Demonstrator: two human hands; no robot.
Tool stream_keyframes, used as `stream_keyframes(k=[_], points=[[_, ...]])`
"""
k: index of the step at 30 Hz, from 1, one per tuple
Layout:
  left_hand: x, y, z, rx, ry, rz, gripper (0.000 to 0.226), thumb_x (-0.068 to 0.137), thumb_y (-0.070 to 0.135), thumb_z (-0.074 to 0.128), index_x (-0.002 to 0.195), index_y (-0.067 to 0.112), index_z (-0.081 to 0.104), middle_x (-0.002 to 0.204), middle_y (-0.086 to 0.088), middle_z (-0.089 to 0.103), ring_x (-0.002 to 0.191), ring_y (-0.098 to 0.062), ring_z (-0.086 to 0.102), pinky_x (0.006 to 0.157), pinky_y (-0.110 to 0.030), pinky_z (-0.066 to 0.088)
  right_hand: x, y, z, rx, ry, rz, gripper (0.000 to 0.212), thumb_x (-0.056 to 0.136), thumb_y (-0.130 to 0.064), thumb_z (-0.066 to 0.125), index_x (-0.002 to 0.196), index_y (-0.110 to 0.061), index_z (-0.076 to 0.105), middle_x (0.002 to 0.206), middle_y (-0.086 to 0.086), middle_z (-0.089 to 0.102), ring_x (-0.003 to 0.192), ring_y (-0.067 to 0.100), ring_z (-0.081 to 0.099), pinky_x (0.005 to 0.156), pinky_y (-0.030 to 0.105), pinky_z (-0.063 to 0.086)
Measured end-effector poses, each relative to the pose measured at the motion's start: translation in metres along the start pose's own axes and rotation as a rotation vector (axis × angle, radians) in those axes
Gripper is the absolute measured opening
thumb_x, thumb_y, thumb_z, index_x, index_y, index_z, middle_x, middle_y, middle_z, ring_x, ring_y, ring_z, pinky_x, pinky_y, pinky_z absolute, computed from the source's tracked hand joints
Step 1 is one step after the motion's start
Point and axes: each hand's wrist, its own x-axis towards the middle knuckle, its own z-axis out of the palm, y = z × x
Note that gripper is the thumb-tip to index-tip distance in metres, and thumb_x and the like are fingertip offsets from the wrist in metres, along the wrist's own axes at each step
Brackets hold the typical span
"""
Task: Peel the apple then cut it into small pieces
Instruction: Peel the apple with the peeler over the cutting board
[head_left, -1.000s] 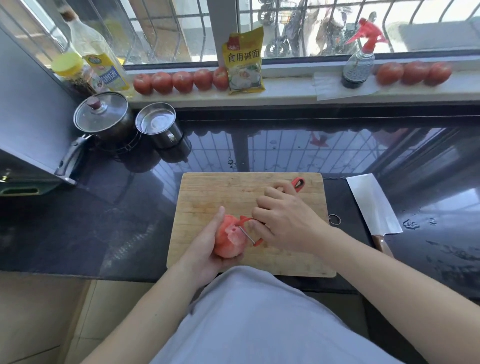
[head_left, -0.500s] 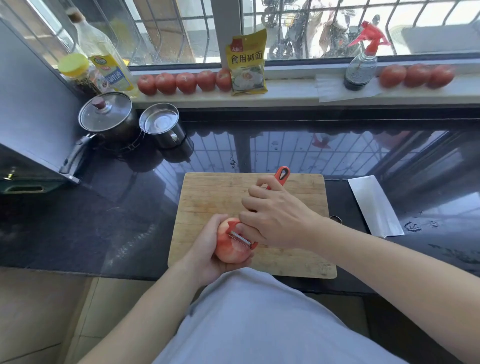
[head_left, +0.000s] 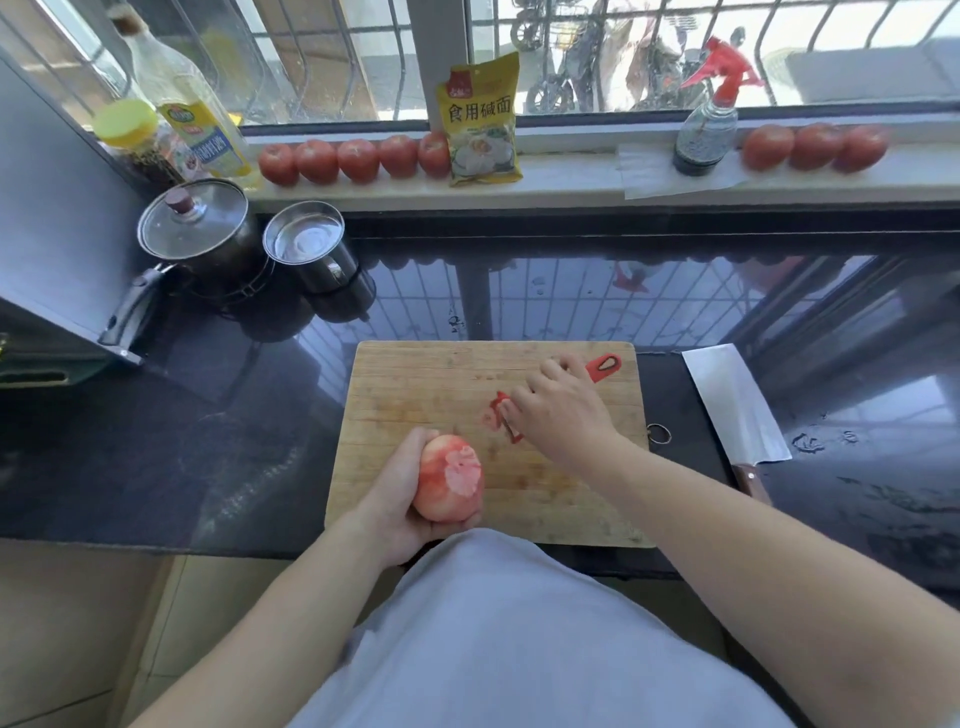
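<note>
Dark countertop, wooden cutting board near. Left hand curled round part-peeled apple; right hand gripping red peeler. Cleaver lying right.

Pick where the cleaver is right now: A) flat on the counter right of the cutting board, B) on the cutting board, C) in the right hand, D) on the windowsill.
A: the cleaver lies flat on the dark counter just right of the cutting board, untouched; the right hand holds the red peeler instead.

One head-worn camera looks forward and down. It sits close over the table, facing the window.
</note>
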Motion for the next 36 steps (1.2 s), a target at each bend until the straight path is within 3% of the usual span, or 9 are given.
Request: stream_keyframes(k=[2,9,15,20,23,27,32,34,36], points=[[0.001,-0.002,-0.001,-0.003,-0.013,0.011,0.041,0.094,0.049,0.059,0.097,0.010,0.071,0.088,-0.015,0.072,0.079,-0.031,0.067,0.077,-0.049,0.059,-0.011,0.000,0.005,-0.033,-0.088,0.046,0.032,0.098,-0.018,0.041,0.076,-0.017,0.064,0.074,0.005,0.060,0.078,0.029,0.050,0.087,0.049,0.037],[0.005,-0.004,-0.008,-0.059,-0.090,0.060,0.054,0.099,0.053,0.056,0.123,0.007,0.070,0.119,-0.019,0.074,0.100,-0.036,0.067,0.102,-0.054,0.051,-0.019,-0.006,-0.001,0.078,-0.177,0.230,0.044,0.104,-0.038,0.034,0.085,-0.017,0.067,0.086,0.005,0.065,0.088,0.030,0.055,0.094,0.046,0.032],[0.010,-0.008,-0.013,-0.026,-0.088,0.072,0.054,0.098,0.052,0.055,0.128,0.011,0.069,0.111,-0.013,0.073,0.089,-0.024,0.065,0.066,-0.033,0.054,-0.020,-0.014,-0.032,0.252,0.238,0.085,0.041,0.103,-0.035,0.047,0.068,-0.016,0.059,0.069,0.000,0.053,0.070,0.025,0.047,0.079,0.043,0.041],[0.015,-0.011,-0.006,0.048,-0.077,0.117,0.044,0.100,0.050,0.051,0.118,0.016,0.071,0.101,-0.009,0.072,0.077,-0.018,0.062,0.063,-0.030,0.048,-0.012,-0.030,-0.044,0.238,0.251,0.045,0.046,0.104,-0.037,0.043,0.067,-0.015,0.060,0.066,0.003,0.053,0.068,0.027,0.047,0.075,0.046,0.042],[0.019,-0.011,-0.005,0.163,-0.013,0.201,0.050,0.094,0.053,0.055,0.127,0.017,0.065,0.100,-0.006,0.073,0.075,-0.017,0.065,0.058,-0.029,0.047,-0.013,-0.032,-0.043,0.211,0.226,0.035,0.045,0.103,-0.036,0.044,0.067,-0.015,0.060,0.066,0.004,0.054,0.069,0.028,0.048,0.076,0.048,0.042],[0.016,-0.013,-0.002,0.228,0.122,0.315,0.030,0.100,0.040,0.052,0.115,0.017,0.063,0.092,-0.005,0.070,0.072,-0.019,0.062,0.052,-0.028,0.042,-0.009,-0.029,-0.037,0.186,0.237,0.057,0.045,0.103,-0.034,0.045,0.064,-0.016,0.059,0.064,0.004,0.053,0.066,0.027,0.047,0.074,0.046,0.042],[0.007,-0.012,-0.001,0.156,0.120,0.378,0.027,0.101,0.036,0.050,0.111,0.020,0.069,0.100,-0.006,0.073,0.085,-0.021,0.067,0.058,-0.030,0.046,-0.024,0.005,0.005,0.033,-0.066,0.119,0.023,0.085,-0.023,0.072,0.066,-0.019,0.059,0.063,0.002,0.056,0.065,0.027,0.049,0.069,0.042,0.037],[0.004,-0.007,-0.001,0.102,0.075,0.337,0.028,0.101,0.038,0.052,0.114,0.021,0.069,0.107,-0.005,0.076,0.093,-0.022,0.069,0.065,-0.032,0.050,-0.033,0.012,0.017,0.018,-0.184,0.270,0.017,0.089,-0.023,0.065,0.073,-0.019,0.061,0.071,0.005,0.061,0.072,0.030,0.052,0.068,0.042,0.038],[0.002,-0.004,-0.004,0.006,0.015,0.239,0.036,0.101,0.044,0.053,0.120,0.019,0.070,0.113,-0.006,0.077,0.099,-0.023,0.068,0.068,-0.032,0.053,-0.033,0.011,0.019,0.047,-0.261,0.370,0.029,0.101,-0.031,0.044,0.085,-0.018,0.065,0.087,0.006,0.066,0.084,0.033,0.056,0.073,0.042,0.037]])
